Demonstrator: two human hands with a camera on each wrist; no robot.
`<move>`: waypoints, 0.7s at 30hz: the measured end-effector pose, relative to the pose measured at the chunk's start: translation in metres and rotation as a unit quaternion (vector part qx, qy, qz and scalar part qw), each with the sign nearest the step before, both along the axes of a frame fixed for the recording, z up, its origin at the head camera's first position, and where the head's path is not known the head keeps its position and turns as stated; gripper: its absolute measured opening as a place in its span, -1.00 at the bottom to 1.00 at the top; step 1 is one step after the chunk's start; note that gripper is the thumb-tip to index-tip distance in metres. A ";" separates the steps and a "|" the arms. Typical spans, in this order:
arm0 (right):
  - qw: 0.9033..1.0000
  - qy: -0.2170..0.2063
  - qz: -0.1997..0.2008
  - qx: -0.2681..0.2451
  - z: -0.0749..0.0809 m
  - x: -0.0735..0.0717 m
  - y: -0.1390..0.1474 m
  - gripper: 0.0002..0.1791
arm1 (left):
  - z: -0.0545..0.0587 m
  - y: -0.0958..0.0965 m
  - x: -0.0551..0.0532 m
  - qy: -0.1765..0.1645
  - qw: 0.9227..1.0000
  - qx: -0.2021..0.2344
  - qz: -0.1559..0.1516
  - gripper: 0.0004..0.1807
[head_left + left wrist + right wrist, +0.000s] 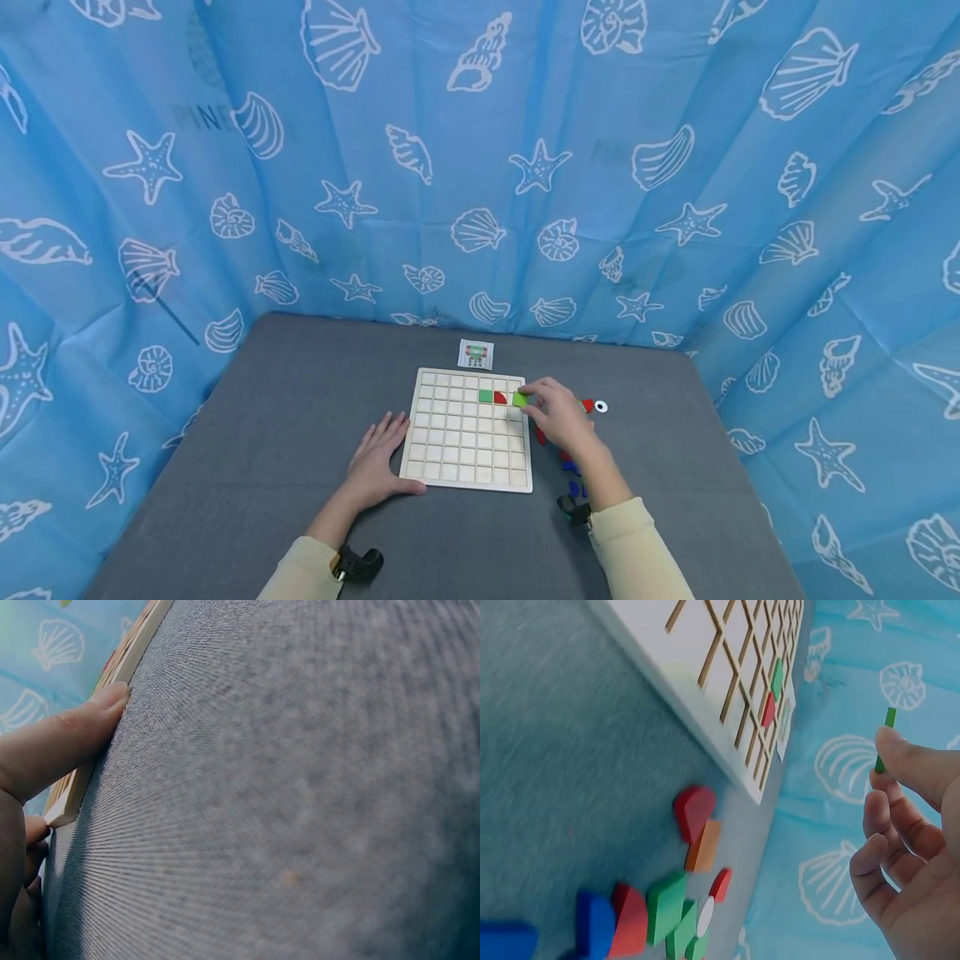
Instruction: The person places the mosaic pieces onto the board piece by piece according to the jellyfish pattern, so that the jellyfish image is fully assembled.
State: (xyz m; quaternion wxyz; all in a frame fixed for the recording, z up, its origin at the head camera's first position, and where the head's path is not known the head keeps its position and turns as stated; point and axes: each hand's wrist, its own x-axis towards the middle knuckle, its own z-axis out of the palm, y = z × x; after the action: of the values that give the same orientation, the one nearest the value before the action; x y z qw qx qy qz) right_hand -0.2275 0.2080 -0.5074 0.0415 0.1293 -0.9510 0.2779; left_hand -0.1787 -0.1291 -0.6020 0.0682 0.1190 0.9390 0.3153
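A pale wooden grid board [467, 483] lies on the table. In its grid sit a green square tile [486, 396] and a red rounded tile [500, 398], side by side in an upper row. My right hand [558, 414] pinches a light green square tile [520, 400] between thumb and fingers, above the board's upper right part; the right wrist view shows this tile [889, 735] edge-on. At the board's lower left corner, my left hand [372, 471] rests with fingers spread along the left side. Its thumb [75, 735] touches the front edge.
Behind the board lies a small printed card [476, 354] with a coloured picture. Loose tiles are scattered right of the board, among them a red one [694, 812], an orange one [703, 846] and a blue one [595, 925]. A blue shell-patterned curtain [480, 167] hangs behind the grey table.
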 end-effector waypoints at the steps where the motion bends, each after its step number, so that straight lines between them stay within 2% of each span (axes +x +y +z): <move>1: 1.000 0.003 0.004 -0.002 0.000 -0.001 -0.002 -0.68 | 0.001 0.000 0.000 0.000 1.000 0.000 -0.001 0.45; 8: 1.000 -0.007 0.015 0.004 -0.001 -0.011 -0.018 -0.69 | 0.003 0.000 0.000 -0.003 1.000 -0.003 -0.001 0.44; 14: 1.000 -0.021 0.012 0.010 -0.009 -0.020 -0.029 -0.66 | 0.001 0.002 0.000 -0.002 1.000 -0.005 -0.003 0.44; 21: 0.999 -0.035 0.042 0.004 -0.014 -0.033 -0.045 -0.68 | -0.002 -0.001 -0.002 0.003 1.000 0.000 -0.015 0.44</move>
State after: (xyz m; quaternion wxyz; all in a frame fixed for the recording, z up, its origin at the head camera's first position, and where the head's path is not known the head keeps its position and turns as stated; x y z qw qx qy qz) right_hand -0.2607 0.1628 -0.5210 -0.0037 0.1595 -0.9467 0.2798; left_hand -0.1802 -0.1303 -0.6035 0.0702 0.1337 0.9375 0.3135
